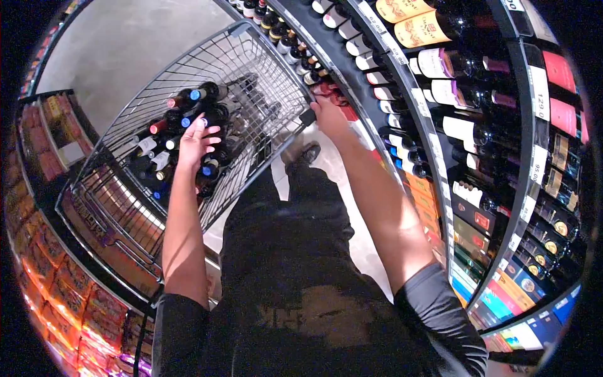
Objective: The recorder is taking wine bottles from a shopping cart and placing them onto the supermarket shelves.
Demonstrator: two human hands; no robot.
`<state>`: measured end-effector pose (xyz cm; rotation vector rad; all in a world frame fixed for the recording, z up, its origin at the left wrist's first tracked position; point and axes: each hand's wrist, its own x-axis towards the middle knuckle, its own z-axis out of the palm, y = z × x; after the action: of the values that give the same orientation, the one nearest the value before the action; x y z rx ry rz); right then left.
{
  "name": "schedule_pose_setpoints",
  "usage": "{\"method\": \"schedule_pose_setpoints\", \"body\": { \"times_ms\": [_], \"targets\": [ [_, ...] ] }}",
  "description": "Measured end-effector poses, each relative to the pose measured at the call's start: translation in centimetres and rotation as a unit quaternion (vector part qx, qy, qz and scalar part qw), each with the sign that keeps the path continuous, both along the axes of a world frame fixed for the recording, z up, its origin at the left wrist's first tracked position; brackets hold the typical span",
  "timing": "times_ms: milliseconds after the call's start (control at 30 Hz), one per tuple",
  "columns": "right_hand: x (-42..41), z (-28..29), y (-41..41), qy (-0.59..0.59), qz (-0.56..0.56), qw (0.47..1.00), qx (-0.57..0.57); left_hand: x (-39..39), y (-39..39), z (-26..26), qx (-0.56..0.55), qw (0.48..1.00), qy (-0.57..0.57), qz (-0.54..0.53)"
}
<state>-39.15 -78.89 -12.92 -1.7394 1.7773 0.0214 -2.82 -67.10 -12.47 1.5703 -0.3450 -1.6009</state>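
A wire shopping cart [176, 63] stands before me, tilted across the view. Many dark glass bottles with blue, red and pale caps lie piled in its left half; one blue-capped bottle [198, 94] is on top. My left hand [195, 139] is over the pile with its fingers spread, holding nothing; whether a fingertip touches a cap I cannot tell. At the cart's near right corner, by its black plastic corner piece [308, 117], my right hand [327, 115] is closed around the rim. Its fingers are partly hidden.
Wine shelves [428, 136] with price strips curve along the right side, close to my right arm. Stacked orange packages [61, 282] fill the lower left. A display case [56, 132] stands left of the cart. Grey floor [113, 42] shows beyond it.
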Motion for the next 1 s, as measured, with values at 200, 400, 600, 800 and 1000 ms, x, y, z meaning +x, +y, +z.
{"method": "schedule_pose_setpoints", "body": {
  "times_ms": [200,400,600,800,1000],
  "targets": [
    [0.6,1.5,-0.7,0.019,0.054,0.997,-0.05,-1.0,-2.1,0.5,0.026,0.999,0.023,0.014],
    [1.6,4.3,0.1,0.027,0.009,0.999,-0.038,-3.0,-4.3,-1.1,0.014,0.998,0.051,0.029],
    [3.8,6.7,2.9,-0.045,-0.029,0.992,-0.117,-5.2,-6.4,-3.1,0.062,0.997,-0.027,0.029],
    [8.4,6.4,3.7,-0.259,0.022,0.959,-0.114,-6.0,-7.7,-6.0,-0.017,0.987,-0.159,-0.019],
    [11.2,3.5,2.9,-0.242,0.121,0.962,0.04,-7.1,-6.7,-7.0,-0.031,0.915,-0.387,-0.109]
  ]
}}
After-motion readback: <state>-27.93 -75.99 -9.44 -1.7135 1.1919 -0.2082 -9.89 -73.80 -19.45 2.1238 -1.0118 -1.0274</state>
